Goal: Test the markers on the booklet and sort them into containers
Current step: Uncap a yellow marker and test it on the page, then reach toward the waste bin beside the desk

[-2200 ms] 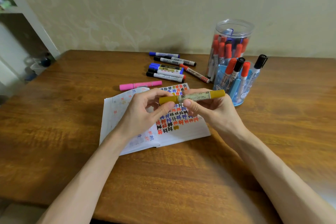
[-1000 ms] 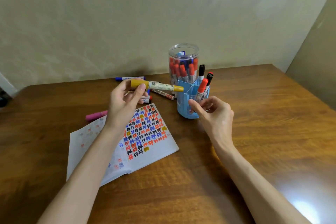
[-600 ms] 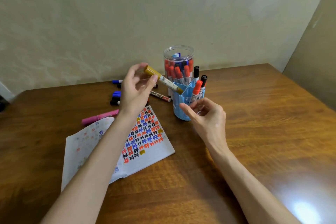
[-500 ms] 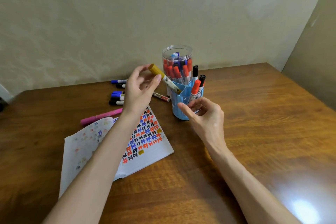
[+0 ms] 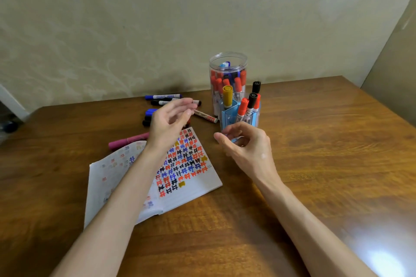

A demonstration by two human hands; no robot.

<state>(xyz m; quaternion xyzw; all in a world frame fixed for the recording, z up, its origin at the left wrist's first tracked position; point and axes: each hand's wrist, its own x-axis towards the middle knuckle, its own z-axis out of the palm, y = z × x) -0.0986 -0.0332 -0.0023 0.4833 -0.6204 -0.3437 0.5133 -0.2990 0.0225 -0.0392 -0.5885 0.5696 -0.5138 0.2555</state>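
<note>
The yellow marker [image 5: 227, 96] stands upright in the blue pen holder [image 5: 228, 114] at centre frame, just in front of the clear jar [image 5: 227, 60]. The left hand [image 5: 167, 126] hovers empty, fingers loosely spread, over the booklet's [image 5: 198, 186] upper edge. The right hand [image 5: 247, 144], loosely curled before the holder, grips nothing.

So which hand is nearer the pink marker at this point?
Left. The left hand hovers just past the right end of the pink marker; the right hand is well off to the right, in front of the blue holder.
</note>
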